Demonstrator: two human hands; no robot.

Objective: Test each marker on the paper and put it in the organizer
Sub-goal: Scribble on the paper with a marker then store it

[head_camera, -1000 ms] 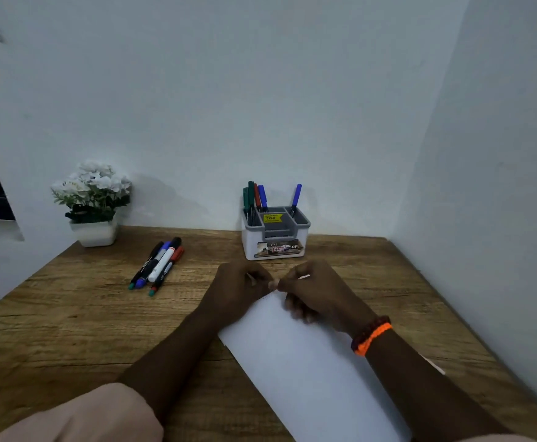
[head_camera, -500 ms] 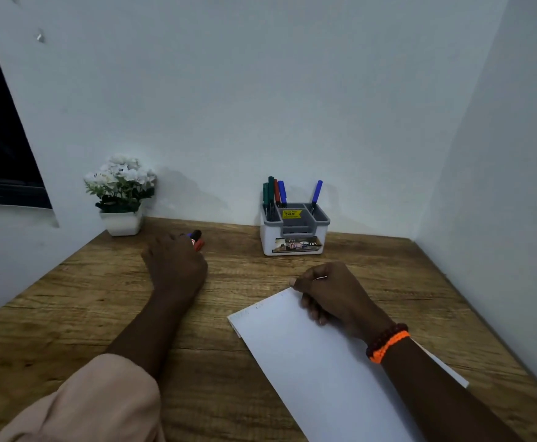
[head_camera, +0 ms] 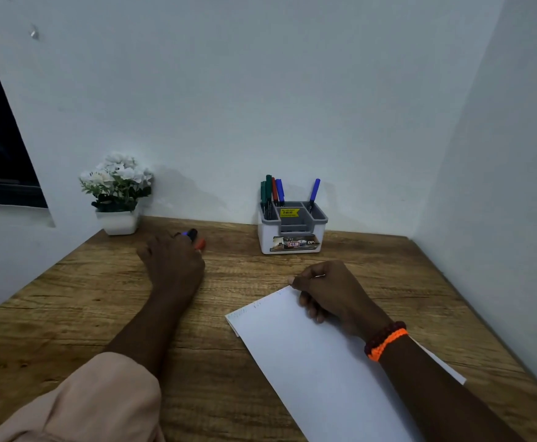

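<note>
Wooden worktop (head_camera: 69, 301) carries the left hand (head_camera: 173, 263) curled over loose markers (head_camera: 193, 237), grip unclear, the right hand (head_camera: 330, 288) pinching something thin atop the paper (head_camera: 308, 362), and beyond them the marker-filled organizer (head_camera: 292, 232) and flowerpot (head_camera: 119, 220).

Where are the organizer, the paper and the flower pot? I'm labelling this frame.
organizer (head_camera: 292, 245): head view, white front wall.
paper (head_camera: 318, 362): head view, bare middle of the sheet.
flower pot (head_camera: 118, 222): head view, white front face.

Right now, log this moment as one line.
left hand reaching onto loose markers | right hand curled at paper corner | organizer part filled
</note>
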